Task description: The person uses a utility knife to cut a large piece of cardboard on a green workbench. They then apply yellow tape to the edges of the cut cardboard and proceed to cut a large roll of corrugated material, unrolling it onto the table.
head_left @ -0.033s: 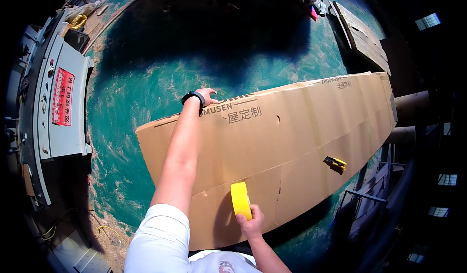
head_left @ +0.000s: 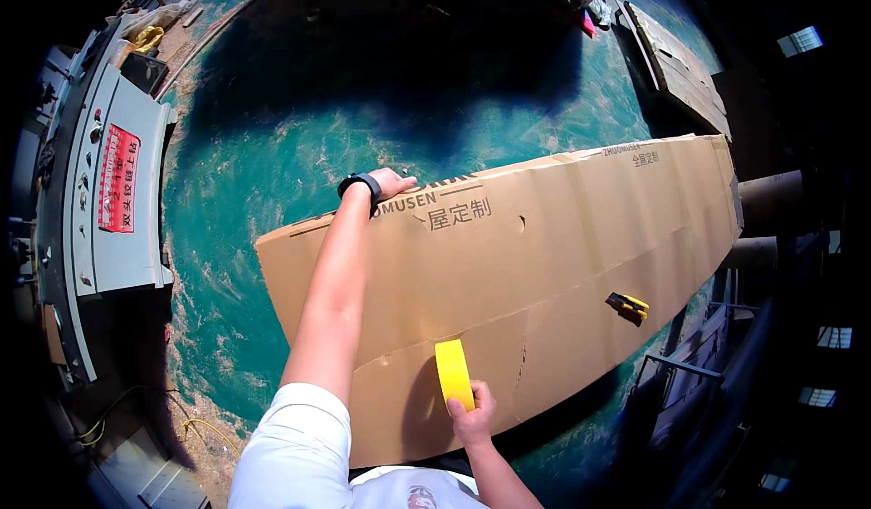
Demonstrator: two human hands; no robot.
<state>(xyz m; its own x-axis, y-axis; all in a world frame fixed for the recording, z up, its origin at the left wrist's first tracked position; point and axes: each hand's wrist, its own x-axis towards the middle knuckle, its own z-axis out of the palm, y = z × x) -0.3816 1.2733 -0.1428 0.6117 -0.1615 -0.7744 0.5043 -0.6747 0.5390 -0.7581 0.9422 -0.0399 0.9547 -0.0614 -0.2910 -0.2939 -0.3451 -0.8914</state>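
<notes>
A long brown cardboard box [head_left: 544, 264] stretches in front of me from lower left to far right. My left hand [head_left: 390, 184], with a black band on its wrist, rests at the box's far upper edge, fingers stretched along it. Some of those fingertips are hard to make out. Over the near part of the box, my right hand [head_left: 474, 415] grips a roll of yellow tape [head_left: 453, 375] by its lower end, and the roll casts a shadow on the cardboard. A yellow and black utility knife [head_left: 628, 308] lies on the box, right of the tape.
A grey machine [head_left: 127, 191] with a red sign stands at the left. Green floor [head_left: 218, 327] with pale dust surrounds the box. Stacked boards [head_left: 676, 64] lie at the far right, and brown cylinders [head_left: 769, 190] sit beyond the box's right end. A yellow cable [head_left: 204, 427] runs at lower left.
My left hand's fingers have drawn closer together and lie more to the right along the box's edge. The tape and right hand look nearly unchanged.
</notes>
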